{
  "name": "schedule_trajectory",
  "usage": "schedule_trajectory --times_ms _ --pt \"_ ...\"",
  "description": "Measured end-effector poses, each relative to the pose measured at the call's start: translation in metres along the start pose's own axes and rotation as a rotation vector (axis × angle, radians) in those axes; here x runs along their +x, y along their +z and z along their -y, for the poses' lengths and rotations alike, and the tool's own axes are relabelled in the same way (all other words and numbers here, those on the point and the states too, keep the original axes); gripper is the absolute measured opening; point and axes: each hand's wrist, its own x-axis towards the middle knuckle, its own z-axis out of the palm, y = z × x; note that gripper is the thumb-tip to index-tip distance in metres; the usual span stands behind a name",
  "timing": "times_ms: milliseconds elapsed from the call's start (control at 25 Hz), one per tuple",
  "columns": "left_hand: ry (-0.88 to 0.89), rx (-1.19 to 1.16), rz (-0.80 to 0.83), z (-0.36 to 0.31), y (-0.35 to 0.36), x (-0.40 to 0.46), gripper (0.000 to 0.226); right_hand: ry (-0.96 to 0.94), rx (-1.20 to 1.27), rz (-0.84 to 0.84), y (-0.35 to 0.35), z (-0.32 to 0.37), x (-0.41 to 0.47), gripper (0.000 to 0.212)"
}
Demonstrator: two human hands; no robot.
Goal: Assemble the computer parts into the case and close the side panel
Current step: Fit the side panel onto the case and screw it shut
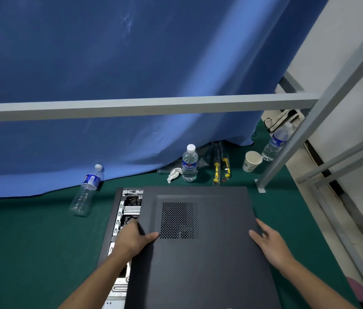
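Where side panel (207, 253) covers: case (118, 210) interior.

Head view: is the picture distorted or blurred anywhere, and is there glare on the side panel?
Head view: wide-angle bending curves the grey bar; the edges look soft; the side panel is matte, without glare; the left hand and right hand stay fairly sharp.

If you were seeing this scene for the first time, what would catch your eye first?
The dark side panel fills the lower middle, held by the left hand and right hand at its edges. It sits offset, leaving the computer case interior exposed at left. A blue curtain hangs behind.
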Motion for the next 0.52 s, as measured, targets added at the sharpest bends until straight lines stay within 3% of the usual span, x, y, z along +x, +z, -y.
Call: schedule_trajectory --times_ms 200,520 --pt "0.033 0.028 0.016 0.016 0.002 0.004 0.059 0.035 0.005 -0.013 0.014 -0.004 -0.008 0.061" --pt "0.017 0.170 0.028 0.023 -0.005 0.006 0.052 0.049 -0.021 0.020 0.020 -0.001 -0.010 0.061"
